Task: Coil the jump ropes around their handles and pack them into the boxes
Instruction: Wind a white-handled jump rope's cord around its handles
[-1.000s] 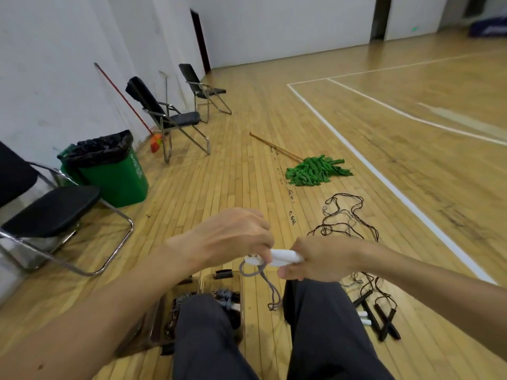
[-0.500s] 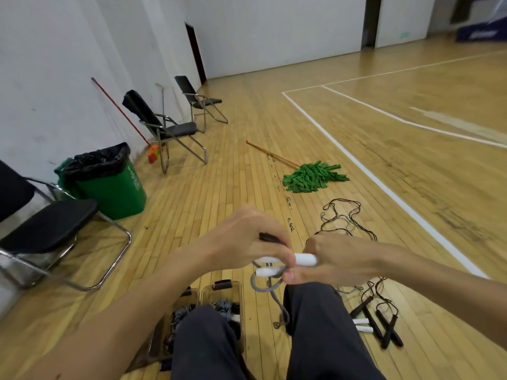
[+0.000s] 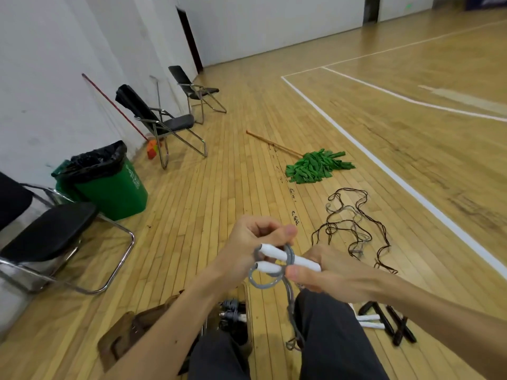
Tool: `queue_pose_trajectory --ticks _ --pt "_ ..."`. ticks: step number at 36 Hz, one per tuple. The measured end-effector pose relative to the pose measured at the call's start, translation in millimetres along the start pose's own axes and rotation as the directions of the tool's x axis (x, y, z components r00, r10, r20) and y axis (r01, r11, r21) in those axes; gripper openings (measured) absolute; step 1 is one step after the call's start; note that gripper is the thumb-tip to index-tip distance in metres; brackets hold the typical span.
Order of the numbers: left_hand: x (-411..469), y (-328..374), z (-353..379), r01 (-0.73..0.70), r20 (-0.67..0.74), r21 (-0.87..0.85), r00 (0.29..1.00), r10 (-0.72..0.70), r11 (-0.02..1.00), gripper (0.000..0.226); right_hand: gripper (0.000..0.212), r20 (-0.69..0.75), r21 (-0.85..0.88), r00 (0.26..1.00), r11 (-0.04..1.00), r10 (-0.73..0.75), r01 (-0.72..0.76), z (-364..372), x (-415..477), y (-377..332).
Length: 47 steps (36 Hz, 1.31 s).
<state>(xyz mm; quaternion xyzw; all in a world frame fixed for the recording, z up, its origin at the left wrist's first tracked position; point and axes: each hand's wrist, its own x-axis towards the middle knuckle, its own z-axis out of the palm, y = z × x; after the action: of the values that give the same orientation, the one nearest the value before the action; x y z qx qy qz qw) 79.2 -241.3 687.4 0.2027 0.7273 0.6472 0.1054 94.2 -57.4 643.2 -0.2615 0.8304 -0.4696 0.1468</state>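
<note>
The room was a sports hall with a floor [image 3: 219, 187] of pale wooden strips, marked with white lines [image 3: 411, 185] that ran away to the right. A white wall [image 3: 41, 78] stood along the left, with a dark doorway [image 3: 189, 37] near the far corner.

Along that wall stood three black folding chairs: one close by [image 3: 49, 237], one farther off [image 3: 164, 122] and one near the doorway [image 3: 197, 89]. A green bin [image 3: 109, 185] with a black liner stood between the first two, and a red-handled broom [image 3: 115, 108] leaned on the wall behind it. A green mop [image 3: 315, 167] lay flat on the boards in the middle of the floor.

The person sat with both knees in view. The right hand [image 3: 323, 275] gripped two white handles [image 3: 274, 253] side by side, thumb on top. The left hand [image 3: 255, 242] had its fingers curled and pinched the grey rope [image 3: 263, 283], which looped round the handles and hung down between the knees.

A clear box [image 3: 247, 297] stood on the floor under the left forearm, with coiled ropes inside. To the right, a tangle of loose ropes [image 3: 354, 226] lay spread on the boards, and their black and white grips [image 3: 384, 319] lay just beside the right knee.
</note>
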Motion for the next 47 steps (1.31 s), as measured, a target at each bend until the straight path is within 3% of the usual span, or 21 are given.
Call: queue_pose_trajectory --ticks 6,10,15,22,27,30,37,39,43,47 --pt "17.2 -19.6 -6.0 0.117 -0.099 -0.040 0.988 -0.120 0.992 0.038 0.072 -0.070 0.124 0.996 0.991 0.050 -0.041 -1.5 19.1 21.4" --pt "18.2 -33.1 -13.2 0.183 -0.083 0.058 0.981 -0.178 0.981 0.027 0.072 -0.096 0.150 0.993 0.987 0.072 -0.057 -3.3 33.0 32.7" --pt "25.0 -39.4 -18.1 0.178 -0.097 0.121 0.981 -0.167 0.976 0.040 0.064 -0.100 0.188 0.990 0.979 0.095 -0.075 -5.4 52.9 38.8" --pt "28.8 -63.8 -16.7 0.232 -0.141 0.133 0.967 -0.213 0.964 0.043 0.071 -0.098 0.439 0.975 0.888 0.200 -0.138 -12.4 72.2 44.1" --pt "28.4 -77.9 -23.4 0.257 -0.105 0.247 0.966 -0.238 0.934 0.028 0.063 -0.195 0.372 0.935 0.905 0.295 -0.208 -17.3 79.3 61.4" --pt "26.1 -80.9 -22.8 0.229 -0.072 0.485 0.972 -0.223 0.844 0.021 0.070 -0.253 0.340 0.901 0.905 0.351 -0.257 -15.2 80.2 76.8" --pt "28.7 -71.6 -12.1 0.050 0.059 0.884 0.975 -0.215 0.465 0.031 0.073 -0.289 0.186 0.844 0.891 0.452 -0.414 -7.2 83.0 98.9" --pt "27.0 -66.5 -12.2 -0.004 0.093 0.936 0.967 -0.237 0.352 0.030 0.075 -0.278 0.124 0.845 0.890 0.457 -0.440 -6.1 81.3 102.8" --pt "27.9 -57.4 -15.1 -0.084 0.156 0.971 0.933 -0.324 0.226 0.028 0.085 -0.169 0.049 0.863 0.879 0.475 -0.474 -1.9 78.9 105.3" --pt "36.9 -39.3 -22.0 -0.193 0.253 0.961 0.900 -0.354 0.197 0.026 0.084 0.044 -0.018 0.860 0.861 0.509 -0.509 -2.9 76.4 99.1"
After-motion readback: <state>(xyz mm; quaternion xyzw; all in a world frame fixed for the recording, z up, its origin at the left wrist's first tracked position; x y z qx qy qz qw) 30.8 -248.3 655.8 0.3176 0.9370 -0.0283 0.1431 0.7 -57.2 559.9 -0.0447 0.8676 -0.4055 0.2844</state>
